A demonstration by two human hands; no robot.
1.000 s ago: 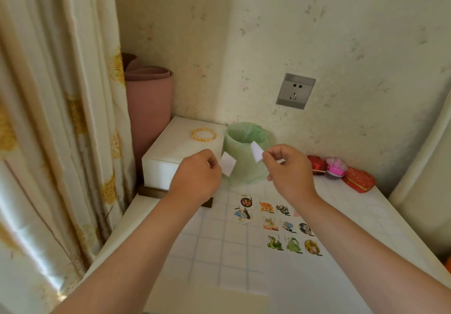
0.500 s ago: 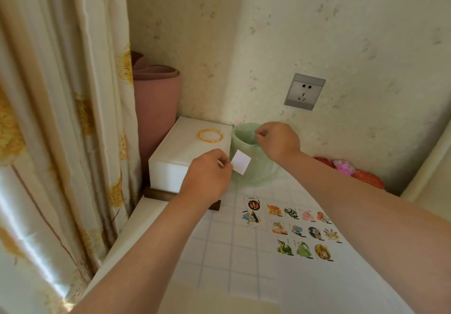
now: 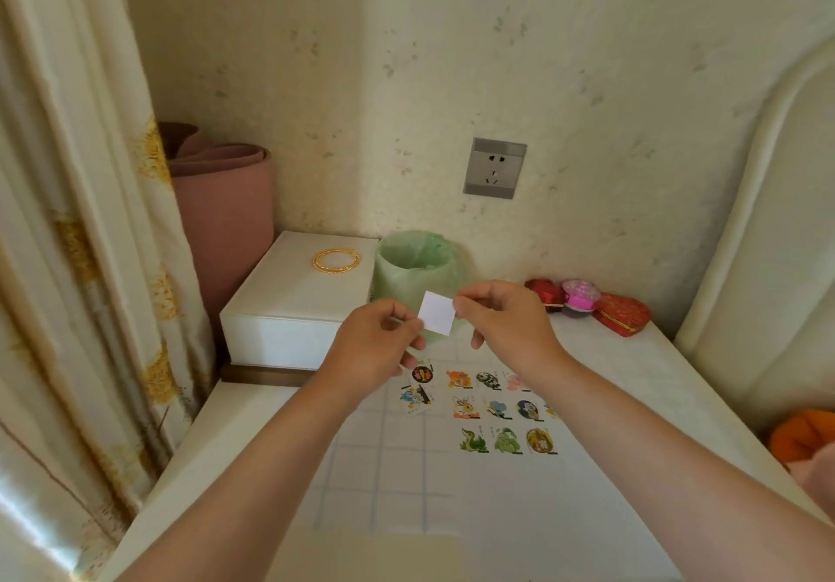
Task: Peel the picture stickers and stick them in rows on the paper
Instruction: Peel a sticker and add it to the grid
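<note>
Above the far half of the surface, both hands hold a small white square (image 3: 437, 313) in the air, its blank side toward the camera. The left hand (image 3: 375, 346) pinches the square's lower left corner between thumb and forefinger, and the right hand (image 3: 506, 324) pinches its upper right edge with its fingertips, the other fingers curled. Below the hands, a sheet of grid paper (image 3: 397, 468) lies flat in the middle of the surface and carries picture stickers (image 3: 497, 409) in three rows, the right end of the upper rows hidden by the right forearm. At the far left corner stands a white box (image 3: 289, 310) with gold bangles (image 3: 336, 259) on its lid. Just beside it, against the far edge, is a small bin with a green liner (image 3: 413, 269). Red heart-shaped boxes (image 3: 621, 314) and a pink trinket (image 3: 580, 294) sit along the far edge toward the right corner. A wall socket (image 3: 494, 168) is on the wall above them.
</note>
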